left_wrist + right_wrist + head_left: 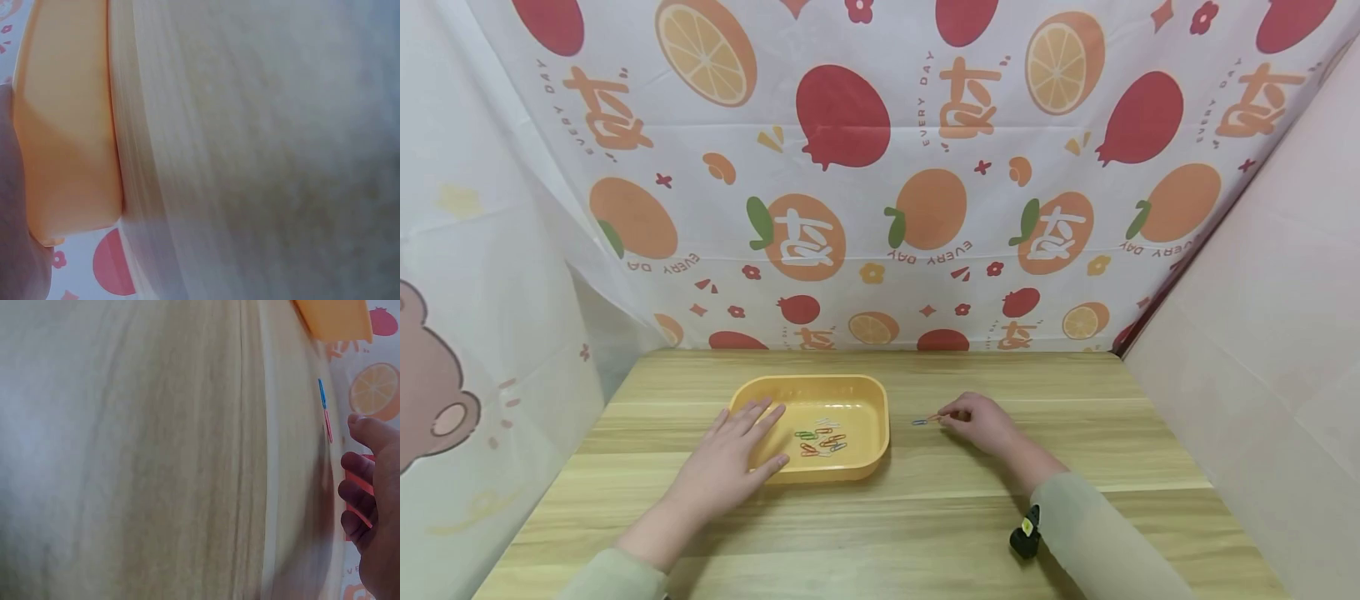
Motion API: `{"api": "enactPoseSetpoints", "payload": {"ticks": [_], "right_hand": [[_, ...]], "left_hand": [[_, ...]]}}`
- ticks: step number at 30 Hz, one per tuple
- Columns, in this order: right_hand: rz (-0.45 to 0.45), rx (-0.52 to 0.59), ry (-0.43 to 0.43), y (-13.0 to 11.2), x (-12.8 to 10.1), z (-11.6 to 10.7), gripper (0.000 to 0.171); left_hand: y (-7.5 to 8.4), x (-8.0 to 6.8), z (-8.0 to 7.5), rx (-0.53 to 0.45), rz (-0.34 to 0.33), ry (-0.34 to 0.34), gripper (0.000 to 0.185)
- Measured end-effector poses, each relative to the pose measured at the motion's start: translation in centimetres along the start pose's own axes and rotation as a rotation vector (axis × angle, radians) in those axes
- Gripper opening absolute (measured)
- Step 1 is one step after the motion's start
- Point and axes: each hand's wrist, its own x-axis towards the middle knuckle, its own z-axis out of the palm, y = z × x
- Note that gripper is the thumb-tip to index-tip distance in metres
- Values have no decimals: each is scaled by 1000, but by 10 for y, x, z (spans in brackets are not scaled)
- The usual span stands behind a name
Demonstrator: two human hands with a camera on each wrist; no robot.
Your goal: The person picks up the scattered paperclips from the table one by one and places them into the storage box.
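Note:
A yellow tray stands on the table, and a loose group of coloured paper clips lies on its floor. My left hand rests over the tray's left side with its fingers spread. To the right of the tray, a blue paper clip and a red paper clip lie end to end; whether they are linked I cannot tell. My right hand is beside the red clip. In the right wrist view its thumb stands apart from the bent fingers, with nothing seen between them.
The wooden table runs back to a fruit-printed cloth. Pale cloths hang at the left and right sides. A small black device is strapped at the right wrist.

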Motion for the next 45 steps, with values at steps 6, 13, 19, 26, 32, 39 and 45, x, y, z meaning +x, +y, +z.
{"api": "enactPoseSetpoints", "payload": {"ticks": [6,13,19,26,32,39,45], "right_hand": [[-13,-68,-16,-1,3,1,17],[-46,-130,-32,-3,8,3,16],[-16,-146,-35,-4,14,6,13],[-3,-146,-13,-3,19,9,10],[21,-159,-2,-6,19,10,10],[3,-185,0,-3,19,11,9],[-17,-183,-1,-4,16,11,8]], "left_hand": [[0,1,0,-3,-5,-8,73],[-1,1,0,4,4,9,73],[-2,1,0,6,-14,-25,74],[-1,1,0,4,-12,-20,73],[-1,1,-1,5,-16,-34,74],[-2,0,-1,9,-9,-32,75],[-1,-1,-1,15,-6,-10,74]]}}
